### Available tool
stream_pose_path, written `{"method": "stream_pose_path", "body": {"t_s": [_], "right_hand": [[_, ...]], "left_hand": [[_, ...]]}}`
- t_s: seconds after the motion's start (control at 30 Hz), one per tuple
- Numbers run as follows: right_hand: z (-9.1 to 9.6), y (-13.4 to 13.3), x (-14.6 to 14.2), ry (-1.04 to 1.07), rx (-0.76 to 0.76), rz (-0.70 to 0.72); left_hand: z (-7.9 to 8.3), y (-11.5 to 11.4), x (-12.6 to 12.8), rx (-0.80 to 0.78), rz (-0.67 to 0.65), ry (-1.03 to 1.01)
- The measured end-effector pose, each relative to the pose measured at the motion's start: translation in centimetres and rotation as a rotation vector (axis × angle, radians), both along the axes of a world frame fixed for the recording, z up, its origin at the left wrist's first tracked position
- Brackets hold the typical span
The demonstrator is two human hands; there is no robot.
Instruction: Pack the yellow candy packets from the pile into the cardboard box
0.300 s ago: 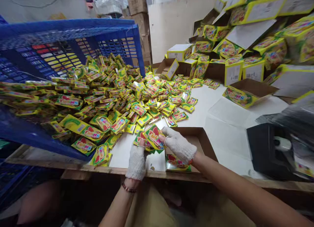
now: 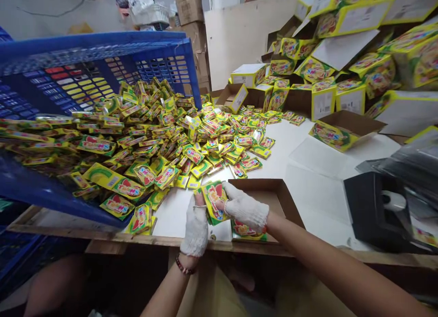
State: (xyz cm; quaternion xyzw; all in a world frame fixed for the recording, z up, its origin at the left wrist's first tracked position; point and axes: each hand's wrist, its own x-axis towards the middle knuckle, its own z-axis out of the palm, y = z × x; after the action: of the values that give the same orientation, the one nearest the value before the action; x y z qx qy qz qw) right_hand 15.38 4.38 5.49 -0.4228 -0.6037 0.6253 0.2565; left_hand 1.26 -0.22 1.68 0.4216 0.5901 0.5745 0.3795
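- Here, a white worktop [image 2: 308, 171] runs across the view, with stacked yellow cartons [image 2: 356, 57] piled at its far right.
- A tipped blue crate [image 2: 85, 61] on the left spills a large heap of sachets [image 2: 164, 134] over the worktop; most appear unsorted.
- An open brown box [image 2: 273, 194] sits at the near edge, only a few sachets visible inside.
- The gloved left hand [image 2: 195, 228] and right hand [image 2: 244, 210] both close on a small stack of sachets [image 2: 212, 203], held just beside the box.
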Motion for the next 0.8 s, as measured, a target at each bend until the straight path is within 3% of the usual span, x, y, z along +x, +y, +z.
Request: {"method": "stream_pose_path", "body": {"t_s": [0.07,0.13,0.23,0.33,0.4,0.5,0.63,0.73,0.8], "right_hand": [[-0.6,-0.2,0.4,0.162,-0.097,0.018],[-1.1,-0.2,0.9,0.296,-0.192,-0.01],[-1.6,-0.2,1.6,0.432,-0.285,-0.045],[-1.6,-0.1,1.9,0.505,-0.289,-0.052],[-1.2,0.0,2.0,0.501,-0.244,-0.035],[0.5,0.5,2.4,0.4,-0.143,0.059],[3.1,2.3,3.0,0.218,0.013,0.229],[3.7,3.6,3.8,0.122,0.01,0.387],[3.6,4.1,5.0,0.122,-0.051,0.435]], "left_hand": [[0.4,1.1,-2.0,0.005,0.058,0.435],[1.0,2.7,-5.1,0.01,0.179,0.682],[1.6,5.3,-10.6,-0.062,0.3,0.849],[1.3,6.6,-14.6,-0.163,0.225,0.977],[0.8,6.4,-15.5,-0.178,0.167,1.008],[0.8,4.4,-14.2,-0.07,0.008,0.972],[3.5,1.4,-9.4,0.19,-0.371,1.036],[5.7,0.8,-5.8,0.334,-0.508,1.085],[6.0,1.2,-4.0,0.378,-0.553,1.021]]}}
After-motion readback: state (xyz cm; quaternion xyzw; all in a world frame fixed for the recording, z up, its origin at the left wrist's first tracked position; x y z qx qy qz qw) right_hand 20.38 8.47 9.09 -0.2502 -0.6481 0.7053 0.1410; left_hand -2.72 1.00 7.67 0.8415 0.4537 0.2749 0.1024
